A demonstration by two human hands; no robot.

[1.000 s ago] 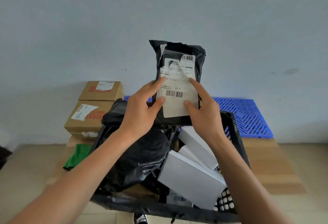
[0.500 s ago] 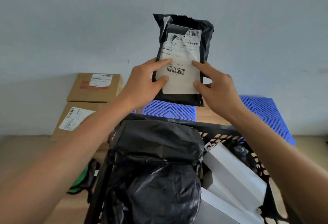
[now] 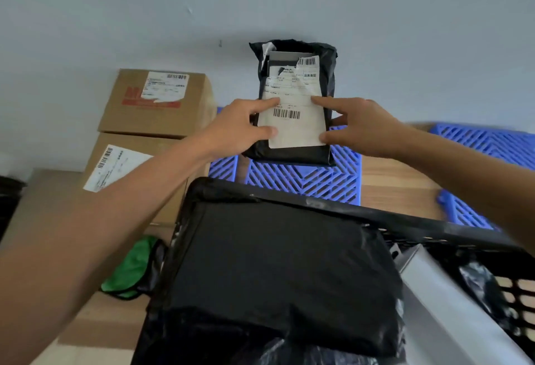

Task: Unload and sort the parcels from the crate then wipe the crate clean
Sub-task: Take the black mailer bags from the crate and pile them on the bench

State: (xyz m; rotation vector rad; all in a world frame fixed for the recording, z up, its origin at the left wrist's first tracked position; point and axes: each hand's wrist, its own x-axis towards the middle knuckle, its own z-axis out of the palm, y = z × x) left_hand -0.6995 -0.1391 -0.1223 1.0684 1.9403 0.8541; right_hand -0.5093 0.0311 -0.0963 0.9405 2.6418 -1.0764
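Placing is the step in hand, by my judgement: a black mailer parcel (image 3: 295, 104) is held upright over the blue mat (image 3: 301, 179), against the wall, beyond the crate (image 3: 333, 211). From the left: two cardboard boxes (image 3: 156, 104) are stacked beside the mat, with a green cloth (image 3: 130, 272) near the crate's left side. The left hand (image 3: 237, 130) pinches the parcel's left edge, thumb on the label; the right hand (image 3: 359, 124) grips the right edge likewise. Recommend lowering it flat, label up, clear of the boxes. The crate rim lies under both forearms. Black bags (image 3: 278, 272) and white boxes (image 3: 451, 301) remain inside.
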